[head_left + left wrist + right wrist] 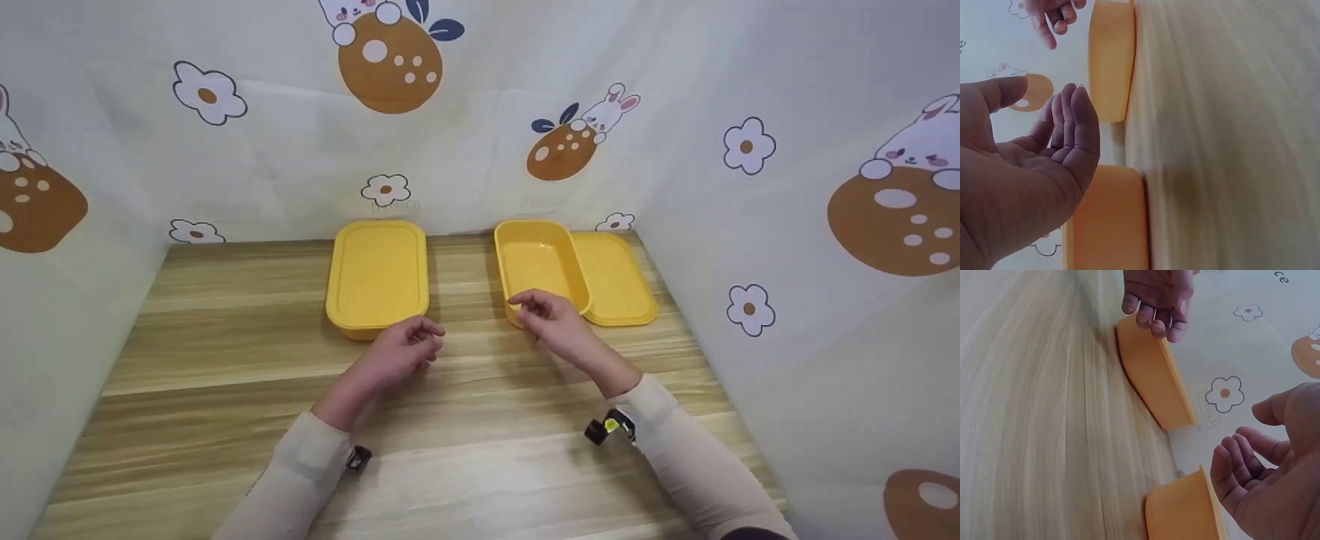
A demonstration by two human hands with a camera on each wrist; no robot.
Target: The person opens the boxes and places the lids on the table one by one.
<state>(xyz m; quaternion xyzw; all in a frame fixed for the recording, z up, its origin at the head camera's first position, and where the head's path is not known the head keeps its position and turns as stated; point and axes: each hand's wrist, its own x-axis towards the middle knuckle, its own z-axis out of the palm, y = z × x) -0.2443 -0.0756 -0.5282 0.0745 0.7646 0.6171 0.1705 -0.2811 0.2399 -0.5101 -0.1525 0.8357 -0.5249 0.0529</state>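
Observation:
Two yellow plastic boxes stand at the back of the table. The left lidded box [379, 274] has its lid on; my left hand [401, 352] hovers by its front right corner, fingers loosely curled round nothing. To the right is an uncovered box [540, 259] with nothing in it. My right hand [551, 322] is over its front edge, fingers relaxed and bent, holding nothing. A loose yellow lid [616, 281] lies flat against the right side of the uncovered box. In the left wrist view, the palm of my left hand [1033, 152] shows bare.
The wood-grain table [450, 450] is bounded by a printed cloth [285, 150] with rabbits and flowers at the back and sides. Both boxes stand close to the back cloth, with a gap between them. Small black wrist cameras [596, 431] sit on both sleeves.

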